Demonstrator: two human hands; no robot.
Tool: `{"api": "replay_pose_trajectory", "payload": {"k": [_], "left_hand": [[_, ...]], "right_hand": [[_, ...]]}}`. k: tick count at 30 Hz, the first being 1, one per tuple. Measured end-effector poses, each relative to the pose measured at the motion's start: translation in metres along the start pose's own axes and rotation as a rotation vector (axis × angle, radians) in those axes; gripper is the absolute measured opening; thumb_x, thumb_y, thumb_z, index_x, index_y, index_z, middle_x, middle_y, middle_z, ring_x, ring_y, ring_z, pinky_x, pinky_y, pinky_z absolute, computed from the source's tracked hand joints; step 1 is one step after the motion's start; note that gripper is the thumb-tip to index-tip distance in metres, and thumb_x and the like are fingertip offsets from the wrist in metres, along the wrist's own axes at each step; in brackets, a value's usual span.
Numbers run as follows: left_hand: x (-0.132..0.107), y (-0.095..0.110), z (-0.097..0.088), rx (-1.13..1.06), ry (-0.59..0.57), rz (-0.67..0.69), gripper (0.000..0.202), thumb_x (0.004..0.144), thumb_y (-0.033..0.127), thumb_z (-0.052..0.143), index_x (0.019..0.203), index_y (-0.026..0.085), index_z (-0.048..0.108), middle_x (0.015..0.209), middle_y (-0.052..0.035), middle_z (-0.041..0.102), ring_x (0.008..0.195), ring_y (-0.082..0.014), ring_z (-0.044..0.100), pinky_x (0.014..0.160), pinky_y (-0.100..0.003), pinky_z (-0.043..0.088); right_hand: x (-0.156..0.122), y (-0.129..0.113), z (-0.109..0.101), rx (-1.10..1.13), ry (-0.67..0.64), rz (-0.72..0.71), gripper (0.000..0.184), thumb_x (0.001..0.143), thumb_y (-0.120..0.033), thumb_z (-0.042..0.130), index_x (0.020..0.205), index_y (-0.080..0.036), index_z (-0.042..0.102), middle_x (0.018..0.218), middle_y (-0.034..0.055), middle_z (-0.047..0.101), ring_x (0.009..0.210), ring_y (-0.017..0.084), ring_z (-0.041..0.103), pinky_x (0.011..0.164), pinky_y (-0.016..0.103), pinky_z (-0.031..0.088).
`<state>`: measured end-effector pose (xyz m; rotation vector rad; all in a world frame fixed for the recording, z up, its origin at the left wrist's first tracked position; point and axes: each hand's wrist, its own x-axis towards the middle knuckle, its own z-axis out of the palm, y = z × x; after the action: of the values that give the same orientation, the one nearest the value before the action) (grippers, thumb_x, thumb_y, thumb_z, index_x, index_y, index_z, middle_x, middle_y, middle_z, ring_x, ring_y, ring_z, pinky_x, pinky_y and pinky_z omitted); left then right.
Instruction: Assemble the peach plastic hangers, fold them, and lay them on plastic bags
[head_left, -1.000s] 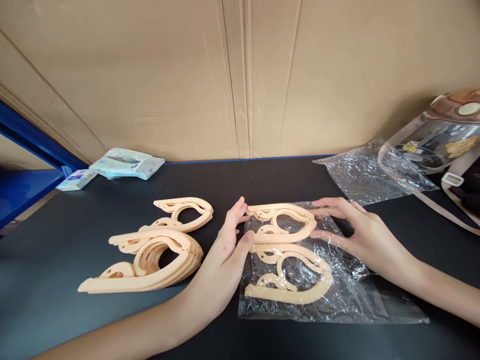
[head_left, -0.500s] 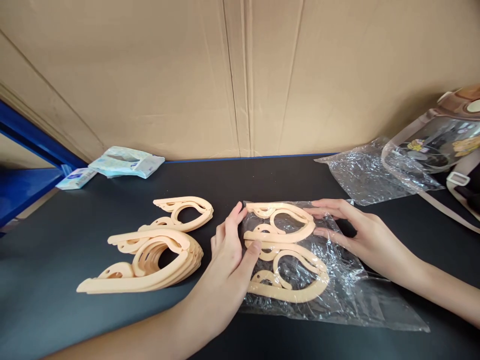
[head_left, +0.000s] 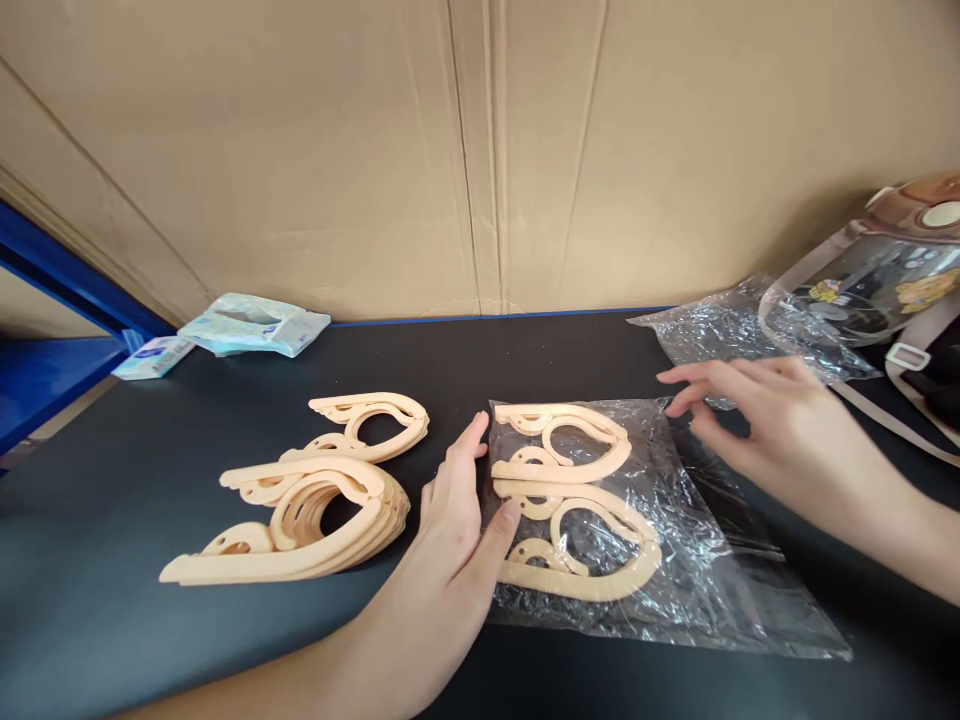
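A clear plastic bag lies flat in front of me with two beige folding hangers inside, an upper one and a lower one. Along the bag's left edge rests my left hand, fingers stretched out and thumb over the edge near the hangers' ends. My right hand hovers by the bag's upper right corner, fingers apart and slightly bent; whether a fingertip touches the film I cannot tell. Left of my left hand sits a stack of matching folding hangers, with another hanger behind it.
A blue tissue pack lies at the back left beside a blue metal frame. Another crumpled plastic bag and a clear strapped bottle are at the back right. Cardboard stands behind the black table.
My right hand has lifted off the bag by the upper hanger and moved right and up. My left hand stays at the bag's left edge, almost unmoved.
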<state>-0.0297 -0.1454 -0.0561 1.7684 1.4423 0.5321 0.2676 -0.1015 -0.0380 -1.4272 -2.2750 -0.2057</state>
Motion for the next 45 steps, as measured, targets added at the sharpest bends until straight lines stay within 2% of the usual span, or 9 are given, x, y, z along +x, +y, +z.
{"api": "replay_pose_trajectory", "payload": {"k": [4, 8, 12, 16, 26, 30, 34, 40, 45], "left_hand": [[-0.004, -0.001, -0.003, 0.389, -0.054, 0.317, 0.049, 0.103, 0.031, 0.03, 0.151, 0.029, 0.02, 0.164, -0.0018, 0.02, 0.151, -0.0236, 0.012, 0.12, -0.058, 0.022], [-0.005, -0.005, -0.004, 0.64, -0.096, 0.524, 0.047, 0.103, 0.026, 0.032, 0.149, 0.019, 0.03, 0.161, -0.0059, 0.029, 0.15, -0.0245, 0.018, 0.12, -0.055, 0.023], [-0.003, -0.01, -0.005, 0.698, -0.088, 0.552, 0.049, 0.103, 0.029, 0.034, 0.15, 0.017, 0.03, 0.16, -0.0072, 0.031, 0.148, -0.0268, 0.024, 0.117, -0.056, 0.028], [-0.003, -0.014, -0.005, 0.719, -0.071, 0.565, 0.051, 0.103, 0.029, 0.034, 0.152, 0.017, 0.026, 0.162, -0.0069, 0.025, 0.148, -0.0279, 0.024, 0.114, -0.056, 0.031], [-0.004, -0.015, -0.004, 0.698, -0.068, 0.553, 0.051, 0.104, 0.03, 0.033, 0.153, 0.019, 0.026, 0.162, -0.0056, 0.025, 0.147, -0.0273, 0.024, 0.114, -0.054, 0.03], [-0.004, -0.015, -0.004, 0.727, -0.063, 0.549, 0.051, 0.103, 0.029, 0.034, 0.152, 0.019, 0.026, 0.163, -0.0043, 0.021, 0.148, -0.0283, 0.021, 0.112, -0.055, 0.032], [-0.004, -0.013, -0.005, 0.717, -0.054, 0.532, 0.05, 0.103, 0.029, 0.035, 0.151, 0.02, 0.028, 0.162, -0.0024, 0.024, 0.147, -0.0277, 0.024, 0.11, -0.054, 0.034], [-0.002, -0.011, -0.007, 0.68, -0.093, 0.513, 0.057, 0.102, 0.045, 0.039, 0.152, 0.021, 0.026, 0.162, -0.0051, 0.025, 0.148, -0.0297, 0.023, 0.111, -0.055, 0.032], [-0.002, -0.015, -0.003, 0.652, -0.067, 0.516, 0.086, 0.092, 0.062, 0.051, 0.155, 0.018, 0.012, 0.161, -0.01, 0.026, 0.146, -0.0325, 0.025, 0.114, -0.054, 0.027]], "right_hand": [[0.034, -0.014, -0.02, -0.107, 0.079, -0.154, 0.019, 0.095, -0.018, 0.042, 0.103, -0.022, 0.059, 0.093, 0.005, 0.074, 0.087, 0.026, 0.066, 0.079, 0.043, 0.039], [0.08, -0.056, -0.01, 0.062, 0.001, -0.415, 0.018, 0.098, -0.024, 0.046, 0.106, -0.019, 0.061, 0.104, 0.0053, 0.071, 0.096, 0.024, 0.063, 0.083, 0.04, 0.044], [0.123, -0.101, 0.028, 0.308, -0.235, -0.614, 0.019, 0.097, -0.027, 0.051, 0.108, -0.018, 0.065, 0.121, 0.0079, 0.062, 0.109, 0.022, 0.058, 0.094, 0.037, 0.045], [0.147, -0.13, 0.067, 0.445, -0.402, -0.652, 0.023, 0.092, -0.027, 0.06, 0.112, -0.016, 0.066, 0.131, 0.0114, 0.055, 0.115, 0.024, 0.055, 0.096, 0.036, 0.044], [0.152, -0.146, 0.093, 0.509, -0.393, -0.589, 0.016, 0.086, -0.029, 0.068, 0.078, -0.016, 0.066, 0.094, 0.0061, 0.066, 0.089, 0.02, 0.059, 0.081, 0.035, 0.042], [0.153, -0.131, 0.079, 0.564, -0.319, -0.519, 0.011, 0.082, -0.023, 0.071, 0.077, -0.016, 0.064, 0.095, 0.0052, 0.067, 0.09, 0.018, 0.061, 0.085, 0.034, 0.043], [0.133, -0.092, 0.034, 0.592, -0.173, -0.42, 0.011, 0.079, -0.021, 0.073, 0.076, -0.017, 0.063, 0.106, 0.007, 0.069, 0.107, 0.022, 0.062, 0.093, 0.038, 0.045], [0.04, -0.017, -0.043, 0.197, 0.022, -0.228, 0.009, 0.087, -0.03, 0.063, 0.08, -0.025, 0.062, 0.132, 0.0035, 0.06, 0.116, 0.021, 0.06, 0.094, 0.038, 0.048], [-0.044, 0.028, -0.06, -0.003, 0.019, 0.018, 0.002, 0.082, -0.035, 0.064, 0.083, -0.034, 0.064, 0.139, -0.0024, 0.057, 0.111, 0.027, 0.064, 0.096, 0.045, 0.049]]}}
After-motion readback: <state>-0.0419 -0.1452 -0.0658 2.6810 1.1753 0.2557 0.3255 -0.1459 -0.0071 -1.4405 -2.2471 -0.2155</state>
